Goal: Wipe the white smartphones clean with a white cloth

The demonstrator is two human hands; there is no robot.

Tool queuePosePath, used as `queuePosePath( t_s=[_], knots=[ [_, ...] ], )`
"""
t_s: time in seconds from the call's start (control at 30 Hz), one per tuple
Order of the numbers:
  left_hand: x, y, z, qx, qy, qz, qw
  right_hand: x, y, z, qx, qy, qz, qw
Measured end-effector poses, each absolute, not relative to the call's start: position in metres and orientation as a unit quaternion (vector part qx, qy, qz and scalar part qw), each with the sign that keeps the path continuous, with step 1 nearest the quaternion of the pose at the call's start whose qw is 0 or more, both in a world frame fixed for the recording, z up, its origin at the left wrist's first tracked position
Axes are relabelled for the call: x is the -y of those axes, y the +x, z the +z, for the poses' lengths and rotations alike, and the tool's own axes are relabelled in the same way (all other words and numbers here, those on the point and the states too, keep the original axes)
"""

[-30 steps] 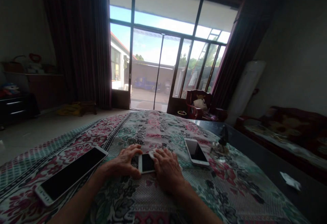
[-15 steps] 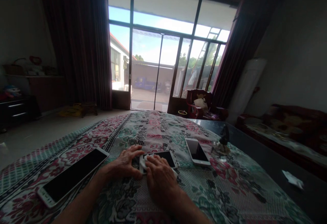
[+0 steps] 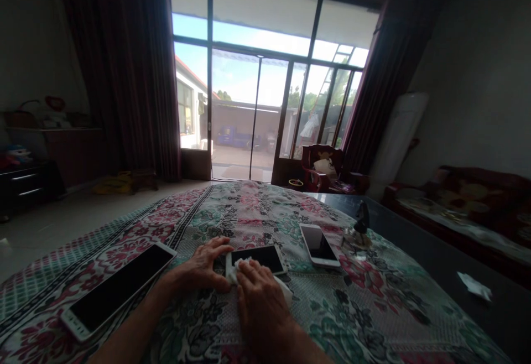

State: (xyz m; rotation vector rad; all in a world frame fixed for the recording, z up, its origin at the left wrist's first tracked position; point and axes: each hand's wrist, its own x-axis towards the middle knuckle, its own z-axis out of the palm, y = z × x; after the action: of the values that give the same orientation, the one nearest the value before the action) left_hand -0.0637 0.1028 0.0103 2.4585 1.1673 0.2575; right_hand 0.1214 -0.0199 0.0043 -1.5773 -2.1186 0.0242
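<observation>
A white smartphone (image 3: 267, 258) with a dark screen lies flat on the flowered cloth (image 3: 249, 220) before me. My left hand (image 3: 204, 264) is at its left end, thumb and forefinger apart and touching its two corners. My right hand (image 3: 262, 296) presses a crumpled white wipe (image 3: 236, 270) onto the lower left of the screen, fingers together over it. Part of the wipe sticks out beside the right hand. To the left lies a larger white phone (image 3: 120, 289), and to the right another white phone (image 3: 319, 245), both screen up and dark.
A clear spray bottle with a black top (image 3: 359, 231) stands right of the phones. On the dark tabletop (image 3: 431, 259) at right lies a small white packet (image 3: 475, 286). Beyond the table are a wooden chair (image 3: 323, 167), a sofa (image 3: 477, 198) and glass doors (image 3: 249, 115).
My right hand has slid slightly down with the wipe, toward the phone's near edge, uncovering more screen. My left hand stays at the phone's left end.
</observation>
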Motion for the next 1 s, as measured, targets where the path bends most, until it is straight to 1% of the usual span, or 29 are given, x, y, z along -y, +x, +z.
queuePosePath(
  t_s=[0.1,0.33,0.6,1.0],
  knots=[
    [-0.102,-0.064,0.011,-0.416,0.883,0.092,0.198,0.02,0.123,0.008,0.77,-0.588,0.014,0.246],
    [-0.1,-0.065,0.018,-0.418,0.88,0.076,0.211,0.003,0.165,0.032,0.687,-0.697,-0.033,0.204],
    [-0.09,-0.059,0.029,-0.431,0.877,0.07,0.204,0.004,0.153,0.026,0.697,-0.694,-0.032,0.179],
    [-0.089,-0.056,0.028,-0.425,0.878,0.114,0.189,0.004,0.15,0.035,0.706,-0.681,-0.027,0.191]
  ],
)
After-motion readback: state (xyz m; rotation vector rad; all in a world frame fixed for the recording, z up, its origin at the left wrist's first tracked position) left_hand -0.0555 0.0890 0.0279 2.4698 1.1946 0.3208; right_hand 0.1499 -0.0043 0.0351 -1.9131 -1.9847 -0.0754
